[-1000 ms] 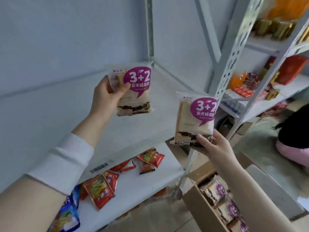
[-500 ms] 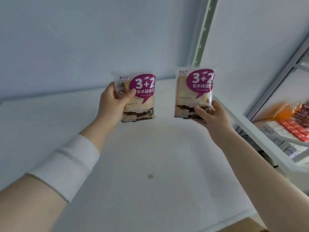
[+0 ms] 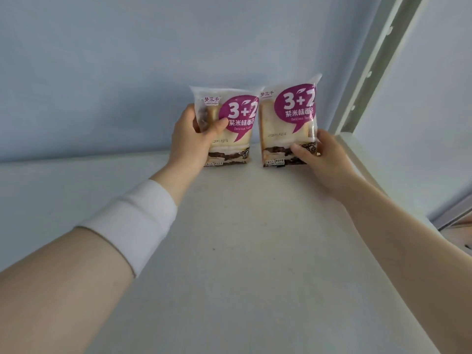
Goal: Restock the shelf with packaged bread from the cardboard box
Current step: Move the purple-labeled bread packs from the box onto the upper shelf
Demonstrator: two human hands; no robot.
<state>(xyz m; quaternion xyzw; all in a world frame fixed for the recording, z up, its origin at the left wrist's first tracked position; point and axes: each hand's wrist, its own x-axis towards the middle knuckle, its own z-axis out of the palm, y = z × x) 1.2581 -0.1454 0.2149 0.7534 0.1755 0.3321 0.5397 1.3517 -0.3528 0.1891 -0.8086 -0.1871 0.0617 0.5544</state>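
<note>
Two clear bread packets with purple "3+2" labels stand upright side by side at the back of the white shelf [image 3: 242,251], against the pale blue wall. My left hand [image 3: 194,141] grips the left bread packet [image 3: 237,123] by its left side, thumb across the front. My right hand [image 3: 324,159] holds the right bread packet [image 3: 288,118] at its lower right corner. Both packets' bottom edges sit at the shelf surface. The cardboard box is out of view.
A white perforated shelf upright [image 3: 370,67] rises at the right rear corner. The shelf's right edge [image 3: 378,180] runs toward me. A sliver of a neighbouring shelf [image 3: 459,233] shows at far right.
Both hands have carried the packets further back and closer together, down to the shelf by the wall. My view has moved in over the shelf.
</note>
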